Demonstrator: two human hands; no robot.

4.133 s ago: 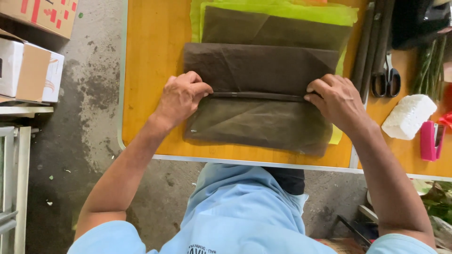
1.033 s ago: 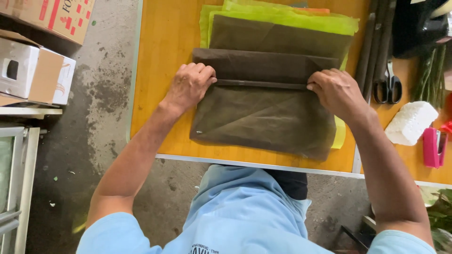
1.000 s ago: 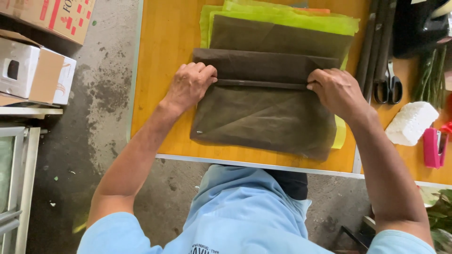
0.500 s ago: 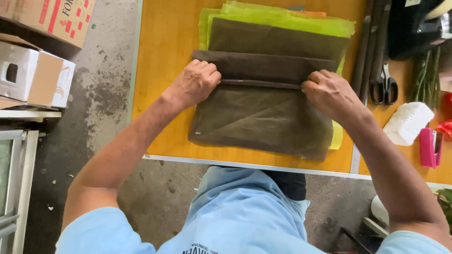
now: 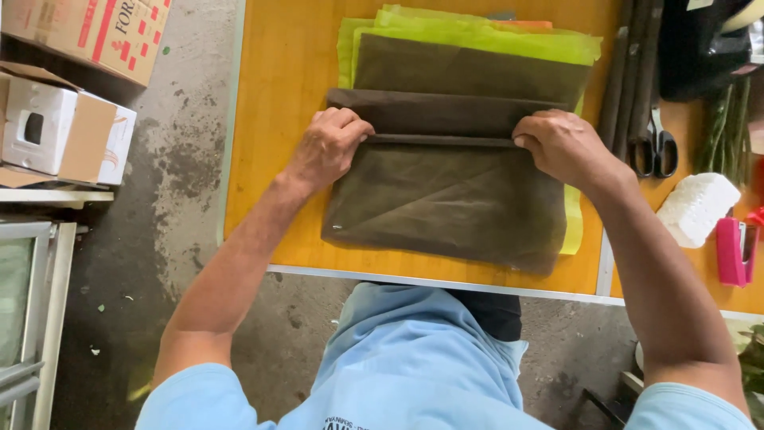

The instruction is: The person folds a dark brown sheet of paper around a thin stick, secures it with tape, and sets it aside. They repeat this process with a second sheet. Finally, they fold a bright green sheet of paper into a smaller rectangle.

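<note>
The brown sheet [image 5: 446,199] lies flat on the yellow tabletop [image 5: 278,119], on top of some green sheets [image 5: 477,36]. The left hand [image 5: 330,147] and the right hand [image 5: 561,147] each pinch 1 end of a fold that runs across the middle of the brown sheet. The fingers of both hands are curled tight and clamped on that fold, and the knuckles point up. It looks like a folding step: the sheet is being doubled over into a neat strip. The next move seems to call for both hands going the same way together, so the fold stays straight and the 2 ends line up. A pair of scissors [image 5: 656,147], a white sponge [image 5: 696,209] and a pink stapler [image 5: 732,251] sit off to the right, well apart from the hands.
</note>
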